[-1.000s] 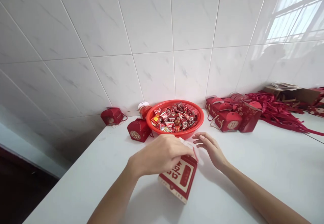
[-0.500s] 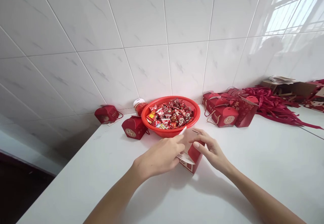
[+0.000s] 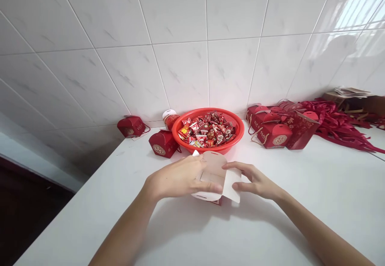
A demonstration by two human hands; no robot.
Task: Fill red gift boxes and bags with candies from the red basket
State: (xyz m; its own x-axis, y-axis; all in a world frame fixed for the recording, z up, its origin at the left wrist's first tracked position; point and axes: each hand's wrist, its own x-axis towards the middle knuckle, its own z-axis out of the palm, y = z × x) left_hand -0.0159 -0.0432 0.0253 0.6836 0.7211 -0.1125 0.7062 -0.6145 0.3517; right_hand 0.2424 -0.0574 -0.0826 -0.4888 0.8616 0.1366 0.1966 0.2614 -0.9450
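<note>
An open-topped gift box [image 3: 212,178], red outside and pale inside, stands on the white table before me. Its flaps are spread outward, and the part of the inside that shows holds nothing. My left hand [image 3: 180,180] holds the box at its left side, its thumb lying over the front flap; its other fingertips are partly hidden. With thumb and fingers, my right hand [image 3: 255,182] grips the right side flap, which is folded out. Just behind the box is a red plastic basket [image 3: 239,138] full of wrapped candies [image 3: 207,131].
Closed red boxes [image 3: 164,143] [image 3: 130,126] stand left of the basket, near a red-and-white container [image 3: 170,118]. More boxes [image 3: 275,134] cluster at right beside a heap of dark red ribbons [image 3: 333,127] and a cardboard carton [image 3: 373,105]. A tiled wall [image 3: 180,77] rises behind.
The box's flaps have opened outward; the right one now lies folded out, showing its pale inside. My left thumb has come over the front flap. The view has shifted slightly.
</note>
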